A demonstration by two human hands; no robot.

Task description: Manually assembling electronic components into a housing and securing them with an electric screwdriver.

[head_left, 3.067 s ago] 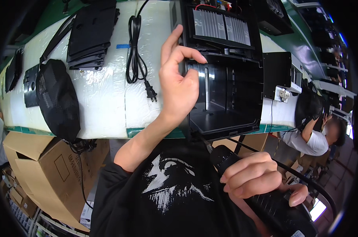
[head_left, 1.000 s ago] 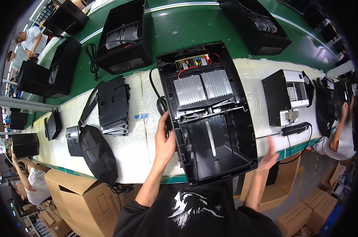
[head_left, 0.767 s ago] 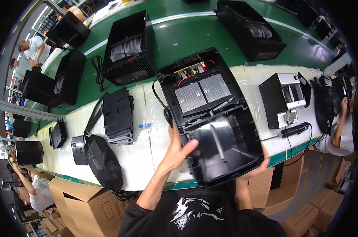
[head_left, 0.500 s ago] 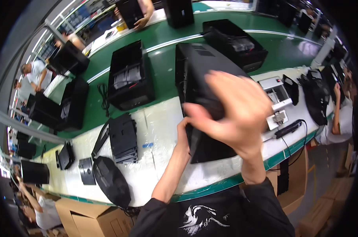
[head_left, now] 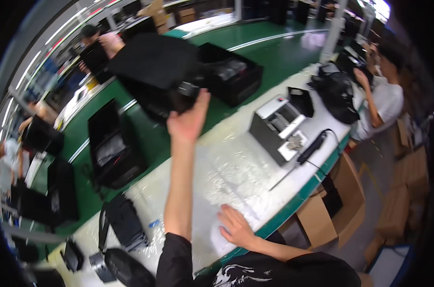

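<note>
We wore black shirt (head_left: 298, 270), short sleeves. Left sleeve (head_left: 175, 256) ended around elbow, plain edge. Right sleeve (head_left: 329, 268) same black. White print (head_left: 240, 273) on chest: ragged brush-stroke streaks, bottom cut off by view edge. Left forearm (head_left: 179, 191), right forearm (head_left: 286, 249) bare; left hand (head_left: 190, 119), right hand (head_left: 236, 226) ungloved.

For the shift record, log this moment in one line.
left hand: open, at black case; right hand: open, over white tabletop; corded tool: on tabletop
</note>
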